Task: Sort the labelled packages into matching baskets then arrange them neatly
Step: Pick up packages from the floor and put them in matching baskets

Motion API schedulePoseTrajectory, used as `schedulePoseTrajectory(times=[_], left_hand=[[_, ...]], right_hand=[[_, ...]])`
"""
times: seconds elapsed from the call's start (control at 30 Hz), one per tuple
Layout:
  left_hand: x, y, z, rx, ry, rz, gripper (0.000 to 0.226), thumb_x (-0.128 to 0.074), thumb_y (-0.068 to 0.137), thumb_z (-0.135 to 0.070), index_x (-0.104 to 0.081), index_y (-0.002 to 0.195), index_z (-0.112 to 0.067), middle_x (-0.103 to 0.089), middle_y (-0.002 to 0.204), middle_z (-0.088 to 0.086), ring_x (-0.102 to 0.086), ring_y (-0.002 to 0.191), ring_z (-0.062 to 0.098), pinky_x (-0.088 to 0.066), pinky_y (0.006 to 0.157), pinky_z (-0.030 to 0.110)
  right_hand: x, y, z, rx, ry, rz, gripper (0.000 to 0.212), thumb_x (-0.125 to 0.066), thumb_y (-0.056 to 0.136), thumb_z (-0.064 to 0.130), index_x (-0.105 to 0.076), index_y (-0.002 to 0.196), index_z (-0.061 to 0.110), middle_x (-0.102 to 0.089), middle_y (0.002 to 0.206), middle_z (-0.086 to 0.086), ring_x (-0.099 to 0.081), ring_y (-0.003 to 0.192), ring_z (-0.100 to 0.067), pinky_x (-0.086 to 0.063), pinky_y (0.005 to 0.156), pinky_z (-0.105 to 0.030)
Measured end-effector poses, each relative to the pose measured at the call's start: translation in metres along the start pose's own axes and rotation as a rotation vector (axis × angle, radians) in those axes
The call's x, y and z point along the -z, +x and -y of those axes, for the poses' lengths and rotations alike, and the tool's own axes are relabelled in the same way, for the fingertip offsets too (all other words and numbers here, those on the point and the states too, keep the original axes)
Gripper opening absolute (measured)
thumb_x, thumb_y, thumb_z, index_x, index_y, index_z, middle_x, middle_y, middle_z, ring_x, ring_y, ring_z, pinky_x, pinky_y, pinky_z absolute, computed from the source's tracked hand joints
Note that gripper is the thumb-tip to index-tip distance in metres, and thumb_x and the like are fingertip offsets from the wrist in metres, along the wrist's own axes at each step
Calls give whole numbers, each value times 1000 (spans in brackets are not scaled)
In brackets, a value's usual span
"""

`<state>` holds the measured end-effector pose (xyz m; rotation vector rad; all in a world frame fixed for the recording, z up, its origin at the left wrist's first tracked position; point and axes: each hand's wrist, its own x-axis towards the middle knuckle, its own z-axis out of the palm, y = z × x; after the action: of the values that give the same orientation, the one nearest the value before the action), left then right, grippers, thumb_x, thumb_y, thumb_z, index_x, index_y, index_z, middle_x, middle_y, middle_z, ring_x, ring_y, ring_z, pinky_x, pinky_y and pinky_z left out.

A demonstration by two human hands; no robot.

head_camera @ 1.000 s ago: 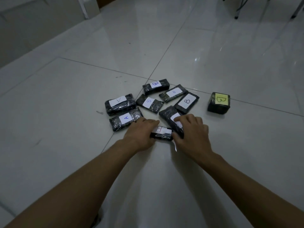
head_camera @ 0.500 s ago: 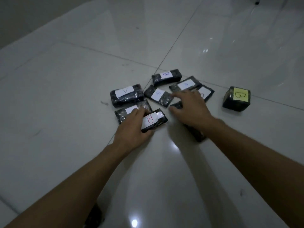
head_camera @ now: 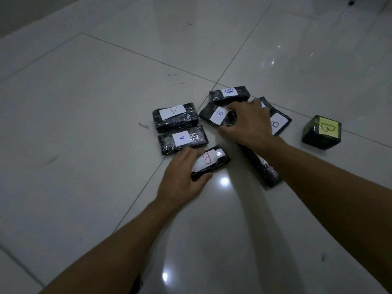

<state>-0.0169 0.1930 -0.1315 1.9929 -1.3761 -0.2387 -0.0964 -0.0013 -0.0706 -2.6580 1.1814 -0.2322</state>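
Several black wrapped packages with white labels lie on the tiled floor. My left hand (head_camera: 182,175) grips the red-lettered B package (head_camera: 212,162). My right hand (head_camera: 247,124) closes its fingers on the right end of a blue-lettered B package (head_camera: 214,114). Two A packages (head_camera: 175,116) (head_camera: 182,139) lie side by side at the left. Another B package (head_camera: 229,94) lies at the back, and one B package (head_camera: 279,124) sits partly hidden behind my right hand. A further package (head_camera: 262,168) lies under my right forearm, label mostly hidden.
A dark cube with a yellow B label (head_camera: 321,132) stands apart at the right. Glossy white floor tiles (head_camera: 84,124) stretch all around, with light reflections near my arms. No basket is in view.
My right hand moved left from the package near the middle onto the blue-lettered B package. My left hand stays on the red-lettered B package. The view has shifted.
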Motion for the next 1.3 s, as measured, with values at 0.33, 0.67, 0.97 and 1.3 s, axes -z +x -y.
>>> schedulePoseTrajectory(times=[0.33,0.67,0.97,1.3], left_hand=[[-1,18,-39,-181,15,62,48,-74,72,-34,-58,115,-21,-58,105,-6,-51,94,13,-43,78,28],[-58,12,-188,-473,-187,227,50,-75,71,-37,-58,116,-22,-58,108,-5,-49,97,17,-42,79,33],[-76,-23,-282,-714,-86,452,57,-64,70,-47,-55,125,-32,-54,113,-8,-46,103,16,-39,83,36],[-156,-109,-435,-967,-49,589,57,-73,74,-39,-56,127,-33,-58,117,-8,-50,103,14,-42,87,33]], right_hand=[[56,-101,-62,-41,87,-170,61,-81,74,38,-61,127,14,-64,114,-8,-52,103,-26,-34,83,-29],[163,-271,-163,-425,-81,-244,56,-83,72,33,-63,121,17,-66,111,-5,-52,100,-26,-32,81,-28],[174,-387,-236,-651,-3,-390,60,-71,63,55,-61,117,29,-66,107,7,-58,102,-20,-53,83,-46],[216,-528,-352,-939,29,-437,51,-80,71,45,-57,113,26,-68,112,1,-60,102,-20,-53,82,-39]])
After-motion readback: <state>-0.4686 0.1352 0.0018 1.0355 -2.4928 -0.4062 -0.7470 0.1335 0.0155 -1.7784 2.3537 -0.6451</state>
